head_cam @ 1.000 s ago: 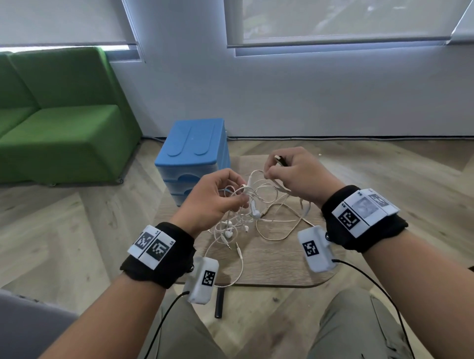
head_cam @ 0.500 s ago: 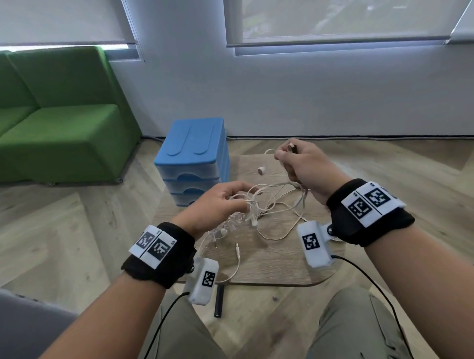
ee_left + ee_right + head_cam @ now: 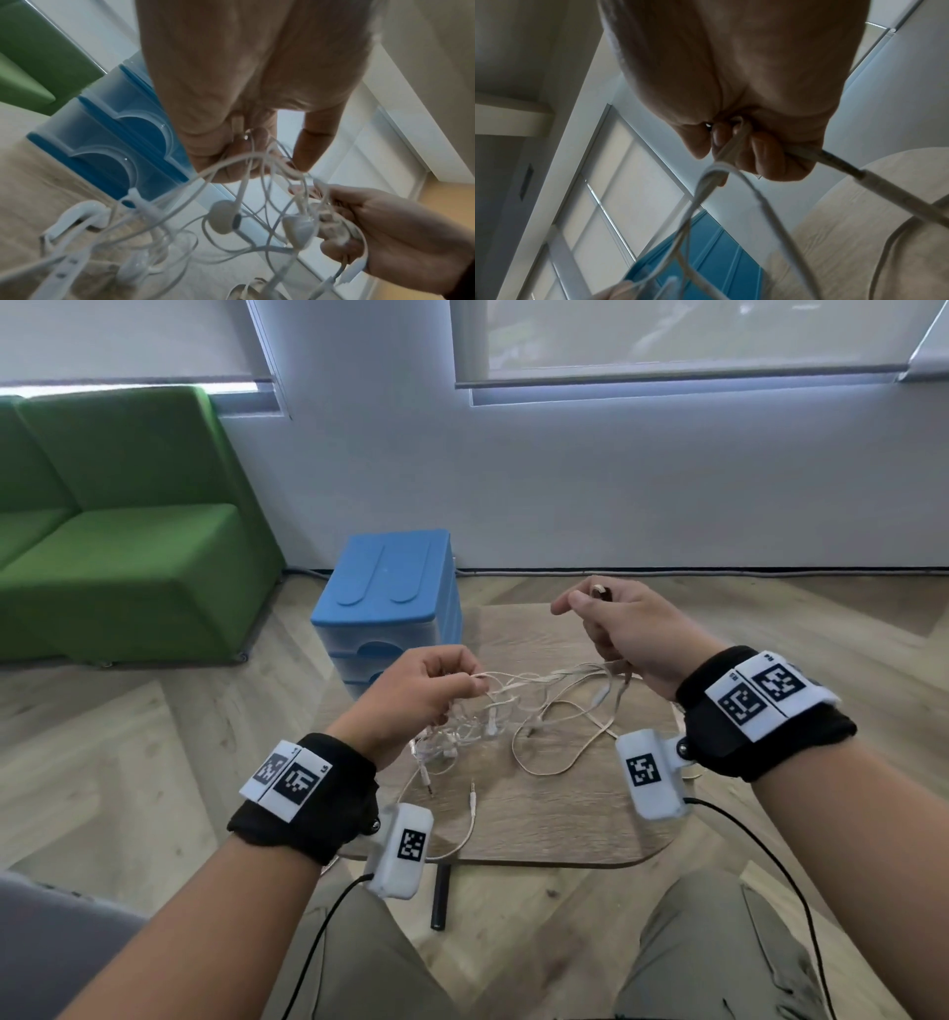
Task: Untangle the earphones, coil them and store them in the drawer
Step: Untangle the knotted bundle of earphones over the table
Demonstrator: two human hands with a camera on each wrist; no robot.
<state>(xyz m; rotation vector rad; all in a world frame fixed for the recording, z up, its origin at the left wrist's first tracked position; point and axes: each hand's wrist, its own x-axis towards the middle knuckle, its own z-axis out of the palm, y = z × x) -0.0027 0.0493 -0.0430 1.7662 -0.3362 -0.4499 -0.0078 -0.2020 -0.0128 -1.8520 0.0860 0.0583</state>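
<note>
A tangle of white earphones (image 3: 518, 711) hangs between my two hands above a small wooden table (image 3: 554, 819). My left hand (image 3: 426, 690) pinches a bunch of cables at the tangle's left side, with earbuds (image 3: 223, 217) dangling below its fingers. My right hand (image 3: 616, 629) is raised at the right, fingers curled round several cable strands (image 3: 734, 146), with an earbud tip showing at its top. Two jack plugs (image 3: 472, 801) lie on the table. The blue drawer unit (image 3: 390, 603) stands behind the table's left corner, its drawers pushed in.
A green sofa (image 3: 118, 531) fills the left of the room. The white wall and windows lie behind the table. A dark table leg (image 3: 439, 898) shows between my knees. Black wires run from both wrist cameras.
My right hand has risen and drawn right, away from the left, stretching cable strands between them. The left hand has stayed low, holding the bundle.
</note>
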